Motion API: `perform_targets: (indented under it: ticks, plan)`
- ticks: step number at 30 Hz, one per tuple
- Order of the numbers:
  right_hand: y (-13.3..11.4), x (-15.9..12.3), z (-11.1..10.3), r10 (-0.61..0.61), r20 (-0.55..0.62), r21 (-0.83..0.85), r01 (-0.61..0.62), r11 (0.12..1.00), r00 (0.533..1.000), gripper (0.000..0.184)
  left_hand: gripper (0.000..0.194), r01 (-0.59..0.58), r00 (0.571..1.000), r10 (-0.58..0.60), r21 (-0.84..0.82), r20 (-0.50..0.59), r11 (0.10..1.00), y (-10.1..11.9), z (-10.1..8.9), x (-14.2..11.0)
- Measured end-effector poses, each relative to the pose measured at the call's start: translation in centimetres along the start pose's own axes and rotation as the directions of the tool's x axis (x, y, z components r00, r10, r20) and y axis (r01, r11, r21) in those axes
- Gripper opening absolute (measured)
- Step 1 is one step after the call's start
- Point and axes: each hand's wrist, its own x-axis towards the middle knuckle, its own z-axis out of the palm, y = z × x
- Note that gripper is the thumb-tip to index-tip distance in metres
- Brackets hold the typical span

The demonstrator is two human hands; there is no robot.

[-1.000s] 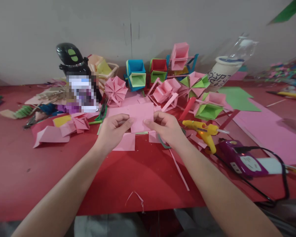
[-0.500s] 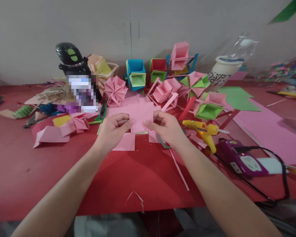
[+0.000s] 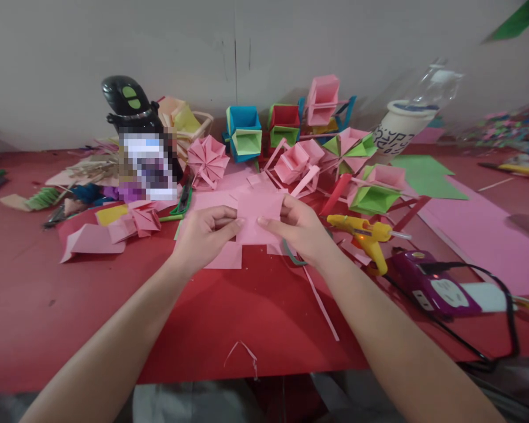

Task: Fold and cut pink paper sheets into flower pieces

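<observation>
Between my hands is a square of pink paper [image 3: 259, 216], held up above the red table. My left hand [image 3: 207, 232] pinches its left edge, thumb in front and fingers curled behind. At the right edge my right hand [image 3: 297, 226] grips it the same way, with the thumb lying on its face. More pink paper pieces [image 3: 224, 257] lie on the table beneath and behind the square. Scissors with green handles [image 3: 184, 198] rest just beyond my left hand. Part of a grey-green ring-shaped thing [image 3: 293, 254] shows under my right hand.
Folded paper boxes and wheels [image 3: 243, 135] stand along the wall. A yellow glue gun [image 3: 364, 229] and a purple power strip [image 3: 436, 285] with a black cord lie at right. On the left are a phone [image 3: 150, 167] against a black stand and paper scraps [image 3: 92, 241].
The pink square has shifted slightly right and down between my hands. My right hand's fingers have moved a little along its edge. The view has shifted slightly.
</observation>
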Motion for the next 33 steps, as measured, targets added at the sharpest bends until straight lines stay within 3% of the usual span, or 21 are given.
perform_targets:
  ticks: [4, 11, 16, 21, 25, 33]
  plan:
    - [0.0, 0.0, -0.1, 0.036, 0.017, 0.020, -0.036, 0.999, 0.999, 0.042, 0.017, -0.010, 0.999, 0.013, -0.077, 0.039, 0.997, -0.2, 0.2, 0.0]
    - [0.3, -0.1, -0.3, 0.086, -0.002, 0.030, -0.086, 0.996, 0.996, 0.029, 0.022, -0.011, 0.998, 0.002, -0.133, -0.064, 0.991, -0.1, 0.5, -0.1]
    - [0.1, -0.1, -0.6, -0.036, -0.007, -0.053, 0.035, 0.998, 0.999, 0.016, 0.020, 0.089, 0.994, -0.103, -0.335, -0.026, 0.938, -0.3, 0.5, 0.0]
    - [-0.7, -0.2, -0.7, -0.163, 0.101, -0.243, 0.184, 0.952, 0.981, 0.025, 0.020, 0.253, 0.966, -0.245, -0.469, 0.079, 0.846, 0.2, 0.1, 0.2]
    - [-1.7, -0.6, -0.8, -0.209, 0.190, -0.355, 0.266, 0.896, 0.959, 0.039, 0.018, 0.302, 0.952, -0.281, -0.506, 0.119, 0.808, 0.6, -0.2, 0.3]
    - [-2.2, -0.7, -1.4, -0.137, 0.318, -0.274, 0.229, 0.934, 0.938, 0.042, 0.017, 0.304, 0.953, -0.252, -0.524, 0.170, 0.796, 0.3, -0.9, 0.4]
